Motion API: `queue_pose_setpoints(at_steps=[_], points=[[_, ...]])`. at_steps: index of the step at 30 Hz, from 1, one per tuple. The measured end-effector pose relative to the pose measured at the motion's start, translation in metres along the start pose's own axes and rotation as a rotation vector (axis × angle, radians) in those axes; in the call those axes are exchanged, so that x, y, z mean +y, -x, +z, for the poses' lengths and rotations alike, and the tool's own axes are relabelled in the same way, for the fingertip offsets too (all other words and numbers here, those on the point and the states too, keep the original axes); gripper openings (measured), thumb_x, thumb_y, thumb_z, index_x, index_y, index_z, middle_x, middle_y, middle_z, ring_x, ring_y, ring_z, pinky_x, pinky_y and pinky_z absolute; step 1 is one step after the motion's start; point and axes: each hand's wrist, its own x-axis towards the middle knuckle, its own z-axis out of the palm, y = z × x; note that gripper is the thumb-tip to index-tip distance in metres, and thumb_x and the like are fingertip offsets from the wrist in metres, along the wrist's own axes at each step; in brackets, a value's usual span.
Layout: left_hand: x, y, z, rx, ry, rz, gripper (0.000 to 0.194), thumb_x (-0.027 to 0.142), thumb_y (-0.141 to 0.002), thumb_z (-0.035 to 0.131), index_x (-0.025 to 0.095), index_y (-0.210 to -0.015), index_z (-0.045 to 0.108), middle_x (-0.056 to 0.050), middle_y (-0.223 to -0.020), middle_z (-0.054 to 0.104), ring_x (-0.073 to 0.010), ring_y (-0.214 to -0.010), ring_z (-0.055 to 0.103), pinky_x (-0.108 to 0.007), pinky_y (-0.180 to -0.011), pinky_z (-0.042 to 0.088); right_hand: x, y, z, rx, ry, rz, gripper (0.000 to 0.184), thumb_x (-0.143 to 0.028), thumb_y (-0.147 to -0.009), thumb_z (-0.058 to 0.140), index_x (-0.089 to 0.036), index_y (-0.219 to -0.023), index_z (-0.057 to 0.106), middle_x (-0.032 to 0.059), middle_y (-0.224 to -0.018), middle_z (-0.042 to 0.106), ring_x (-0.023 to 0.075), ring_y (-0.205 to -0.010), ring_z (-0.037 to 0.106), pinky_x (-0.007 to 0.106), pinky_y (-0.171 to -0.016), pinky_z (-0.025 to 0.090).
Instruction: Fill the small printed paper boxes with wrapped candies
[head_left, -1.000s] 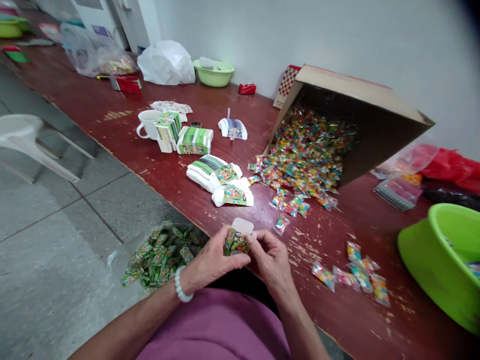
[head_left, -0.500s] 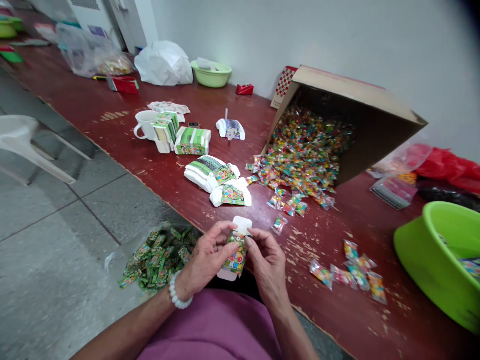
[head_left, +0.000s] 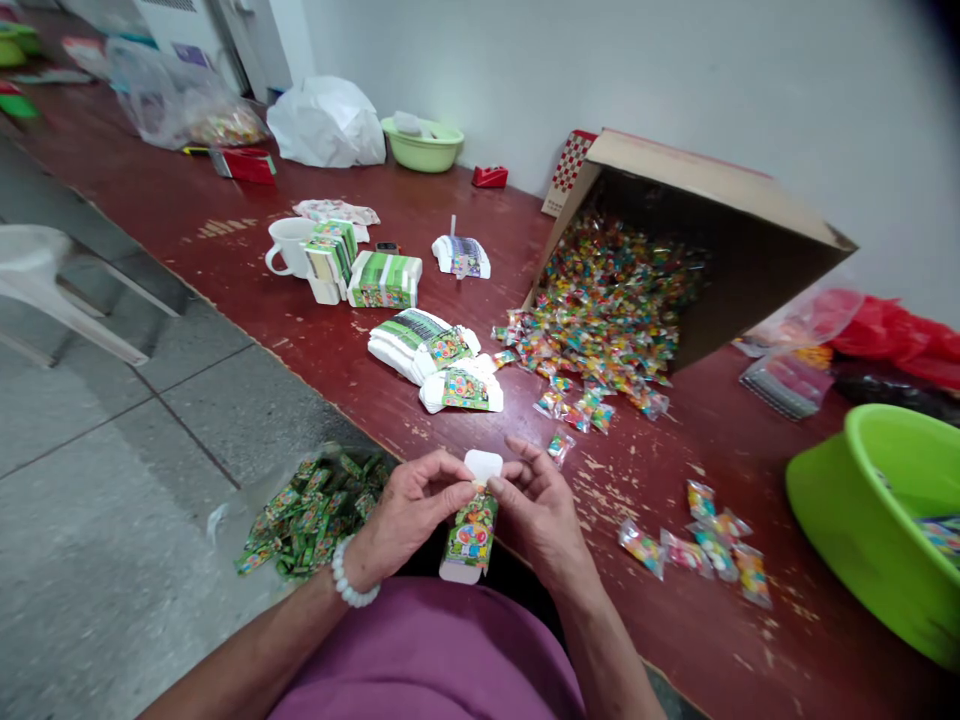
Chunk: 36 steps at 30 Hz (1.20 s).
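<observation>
My left hand and my right hand both pinch the top of a small green printed carton, held upright over my lap at the table's near edge. Its white top flap stands up between my thumbs. A white bead bracelet circles my left wrist. Several wrapped candies lie on the red-brown table just right of my right hand, and one lone candy lies just beyond it.
A tipped cardboard box spills a heap of colourful candies. Stacks of flat cartons lie ahead, with folded boxes and a white mug behind. A green basin sits at right. A bag of filled cartons lies on the floor at left.
The carton has been turned from lying crosswise between my hands to hanging upright, with its white top flap raised. My fingers have shifted to its top end.
</observation>
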Motion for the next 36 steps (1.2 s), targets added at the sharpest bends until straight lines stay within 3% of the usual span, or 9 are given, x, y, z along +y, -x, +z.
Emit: queue_pose_setpoints(at_steps=[4, 7, 14, 18, 22, 26, 31, 34, 36], points=[[0.000, -0.002, -0.002, 0.019, 0.057, -0.013, 0.019, 0.029, -0.076, 0.079, 0.016, -0.082, 0.066, 0.001, -0.080, 0.066, -0.0131, -0.075, 0.059, -0.024, -0.073, 0.048, -0.001, 0.003, -0.002, -0.129, 0.027, 0.068, 0.024, -0.034, -0.075, 0.082, -0.020, -0.090, 0.069, 0.0007, -0.080, 0.071, 0.0141, -0.068, 0.064, 0.028, -0.067, 0.052], [0.000, -0.003, -0.002, 0.054, 0.240, -0.083, 0.036, 0.025, -0.072, 0.083, 0.021, -0.096, 0.057, 0.004, -0.080, 0.066, -0.0106, -0.072, 0.061, -0.022, -0.071, 0.049, -0.002, 0.006, -0.002, -0.100, 0.061, -0.015, 0.018, -0.033, -0.077, 0.080, -0.020, -0.080, 0.069, -0.0004, -0.074, 0.069, 0.0127, -0.063, 0.061, 0.026, -0.062, 0.049], [-0.005, -0.001, 0.009, -0.223, 0.516, -0.303, 0.037, 0.050, -0.090, 0.061, 0.020, -0.111, 0.058, -0.004, -0.089, 0.068, -0.0164, -0.066, 0.068, -0.029, -0.059, 0.057, 0.001, 0.005, -0.001, -0.038, 0.121, -0.082, 0.023, -0.036, -0.079, 0.078, -0.021, -0.091, 0.065, -0.0033, -0.067, 0.061, 0.0098, -0.055, 0.054, 0.021, -0.050, 0.045], [-0.007, -0.004, 0.011, -0.136, 0.544, -0.372, 0.031, 0.046, -0.089, 0.064, 0.020, -0.107, 0.060, -0.002, -0.082, 0.068, -0.0140, -0.053, 0.066, -0.025, -0.048, 0.055, 0.005, 0.004, 0.004, 0.053, 0.074, -0.161, 0.042, -0.029, -0.073, 0.083, -0.025, -0.105, 0.057, -0.0032, -0.082, 0.063, 0.0105, -0.069, 0.061, 0.020, -0.059, 0.052], [-0.007, -0.006, 0.008, -0.091, 0.629, -0.450, 0.033, 0.044, -0.089, 0.062, 0.017, -0.108, 0.063, -0.004, -0.081, 0.070, -0.0142, -0.049, 0.066, -0.022, -0.043, 0.052, 0.008, 0.006, 0.010, 0.069, 0.135, -0.209, 0.030, -0.032, -0.075, 0.081, -0.024, -0.094, 0.058, -0.0030, -0.080, 0.060, 0.0107, -0.061, 0.057, 0.021, -0.051, 0.052], [-0.007, -0.005, 0.009, -0.041, 0.612, -0.430, 0.030, 0.042, -0.090, 0.060, 0.016, -0.106, 0.064, -0.002, -0.077, 0.068, -0.0126, -0.048, 0.063, -0.022, -0.044, 0.052, 0.008, 0.008, 0.008, 0.046, 0.313, -0.275, 0.020, -0.039, -0.082, 0.074, -0.020, -0.078, 0.066, 0.0054, -0.100, 0.059, 0.0135, -0.071, 0.060, 0.022, -0.052, 0.053], [-0.008, -0.002, 0.013, -0.037, 0.499, -0.352, 0.027, 0.042, -0.091, 0.057, 0.020, -0.106, 0.063, -0.001, -0.079, 0.065, -0.0116, -0.053, 0.060, -0.022, -0.048, 0.052, 0.004, 0.006, 0.004, -0.038, 0.373, -0.262, 0.019, -0.036, -0.082, 0.074, -0.019, -0.074, 0.068, 0.0054, -0.094, 0.061, 0.0159, -0.076, 0.062, 0.025, -0.060, 0.056], [-0.006, -0.001, 0.014, -0.064, 0.436, -0.293, 0.028, 0.043, -0.092, 0.055, 0.022, -0.109, 0.061, 0.000, -0.083, 0.064, -0.0114, -0.057, 0.060, -0.022, -0.051, 0.052, 0.004, 0.003, 0.005, -0.031, 0.202, -0.186, 0.020, -0.033, -0.078, 0.078, -0.022, -0.088, 0.065, 0.0002, -0.084, 0.064, 0.0129, -0.067, 0.061, 0.023, -0.057, 0.053], [-0.004, 0.001, 0.015, -0.093, 0.384, -0.272, 0.029, 0.044, -0.093, 0.054, 0.023, -0.113, 0.059, 0.000, -0.088, 0.063, -0.0112, -0.060, 0.059, -0.022, -0.053, 0.052, 0.004, 0.002, 0.005, -0.017, 0.124, -0.165, 0.035, -0.030, -0.076, 0.081, -0.026, -0.104, 0.061, -0.0027, -0.081, 0.064, 0.0121, -0.067, 0.061, 0.021, -0.058, 0.052]])
